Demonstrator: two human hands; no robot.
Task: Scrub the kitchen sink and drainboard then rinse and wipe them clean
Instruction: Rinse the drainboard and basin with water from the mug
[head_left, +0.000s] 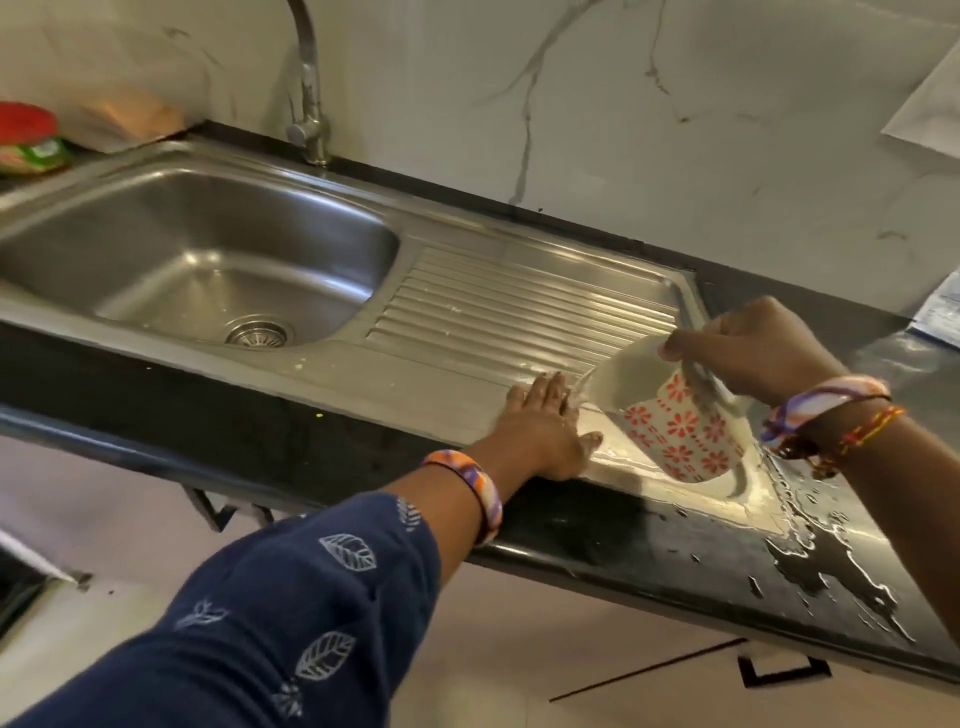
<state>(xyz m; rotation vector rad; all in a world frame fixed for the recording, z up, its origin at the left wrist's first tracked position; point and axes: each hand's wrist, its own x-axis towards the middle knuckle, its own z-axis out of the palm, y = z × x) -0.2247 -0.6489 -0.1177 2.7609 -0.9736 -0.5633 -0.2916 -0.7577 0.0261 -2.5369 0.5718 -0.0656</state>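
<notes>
The steel sink bowl (156, 249) with its drain (257, 332) lies at the left. The ribbed drainboard (498, 306) stretches to its right. My right hand (753, 348) grips the rim of a white mug with red flowers (675, 426), tipped on its side over the drainboard's near right corner. My left hand (545, 421) lies flat with straight fingers on the wet steel just left of the mug's mouth. Milky water pools under the mug.
A curved tap (309, 104) stands behind the bowl. A red-lidded jar (28, 140) sits at the far left. Water is spilled over the black counter (831, 561) at the right. A marble wall rises behind.
</notes>
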